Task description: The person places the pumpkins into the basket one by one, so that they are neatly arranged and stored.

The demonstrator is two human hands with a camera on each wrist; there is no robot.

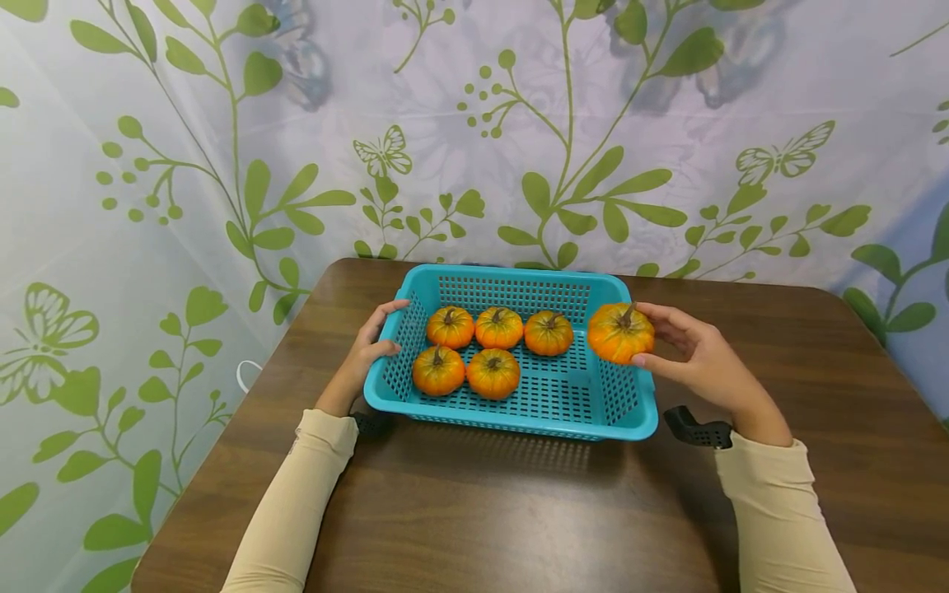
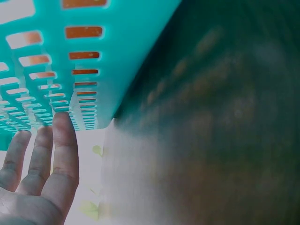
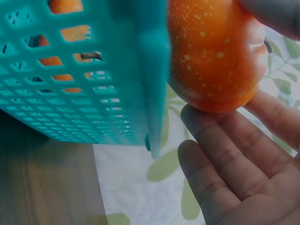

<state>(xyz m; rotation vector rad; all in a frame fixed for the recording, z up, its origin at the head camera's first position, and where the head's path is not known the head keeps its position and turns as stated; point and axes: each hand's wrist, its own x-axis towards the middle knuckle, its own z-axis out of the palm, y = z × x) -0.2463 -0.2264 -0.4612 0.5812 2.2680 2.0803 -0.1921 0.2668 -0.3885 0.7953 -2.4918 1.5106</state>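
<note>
A turquoise plastic basket (image 1: 519,420) with slotted walls sits on the table. In it lie several small orange pumpkins (image 1: 493,374), three in the back row and two in front. My left hand (image 1: 368,346) grips the basket's left end, thumb at the rim; in the left wrist view its other fingers (image 2: 65,150) lie along the outer wall. Above the basket's right rim, my right hand (image 1: 689,350) holds another orange pumpkin (image 1: 621,333) between thumb and fingers, its stem upward. The right wrist view shows that pumpkin (image 3: 218,56) beside the basket wall (image 3: 93,89).
The brown wooden table (image 1: 474,511) stretches out on both sides of the basket and in front of it. Behind hangs a pale curtain (image 1: 460,165) with green leaves and butterflies. A white cord (image 1: 243,375) shows by the table's left edge.
</note>
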